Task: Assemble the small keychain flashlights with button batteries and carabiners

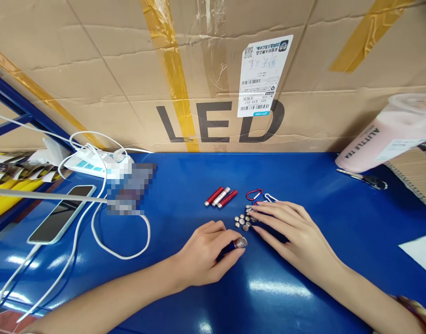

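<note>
My left hand is closed around a small blue tube, probably a mini flashlight body, whose silver threaded end points right, toward my other hand. My right hand reaches over a cluster of silver button cells, fingers stretched out and spread. Its fingertips rest at the right side of the cells and hide some of them. Behind the cells lie two red pen-like tubes with a silver one between them. A red carabiner and other carabiner clips lie just beyond my right fingertips.
A large cardboard box stands along the table's back edge. To the left are a phone, white cables and a power strip. On the right, a pink drink cup leans near keys; white paper lies closer.
</note>
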The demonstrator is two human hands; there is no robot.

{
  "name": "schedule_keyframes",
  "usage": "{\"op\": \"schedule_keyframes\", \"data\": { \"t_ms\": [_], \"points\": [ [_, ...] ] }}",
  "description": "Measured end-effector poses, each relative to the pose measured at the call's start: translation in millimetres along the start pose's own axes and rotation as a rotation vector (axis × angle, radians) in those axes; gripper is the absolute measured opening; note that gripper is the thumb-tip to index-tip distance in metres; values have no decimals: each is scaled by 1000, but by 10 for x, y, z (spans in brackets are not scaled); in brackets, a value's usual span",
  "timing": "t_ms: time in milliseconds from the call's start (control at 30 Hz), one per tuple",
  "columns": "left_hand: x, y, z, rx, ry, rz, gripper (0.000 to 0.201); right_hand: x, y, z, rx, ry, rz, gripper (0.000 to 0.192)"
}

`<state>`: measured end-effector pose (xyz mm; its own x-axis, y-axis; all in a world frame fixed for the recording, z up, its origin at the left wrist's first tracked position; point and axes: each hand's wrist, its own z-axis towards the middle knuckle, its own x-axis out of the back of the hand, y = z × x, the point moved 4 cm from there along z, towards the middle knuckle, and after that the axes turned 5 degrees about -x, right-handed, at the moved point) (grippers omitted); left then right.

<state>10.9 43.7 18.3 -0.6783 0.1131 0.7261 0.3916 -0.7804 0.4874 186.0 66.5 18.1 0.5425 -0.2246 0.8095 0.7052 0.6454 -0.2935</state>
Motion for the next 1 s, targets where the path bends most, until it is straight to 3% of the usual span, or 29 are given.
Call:
{"op": "schedule_keyframes", "data": {
  "t_ms": [467,767,1000],
  "points": [
    [-16,-8,-12,24,-18,-10,20,5,-66,-18,92,14,-106,25],
    [-23,-1,-15,36,-17,12,21,21,-73,-37,162,21,-99,30],
    [-23,2,-21,25,-8,9,20,45,-118,-7,134,35,-20,28]
  ]
}}
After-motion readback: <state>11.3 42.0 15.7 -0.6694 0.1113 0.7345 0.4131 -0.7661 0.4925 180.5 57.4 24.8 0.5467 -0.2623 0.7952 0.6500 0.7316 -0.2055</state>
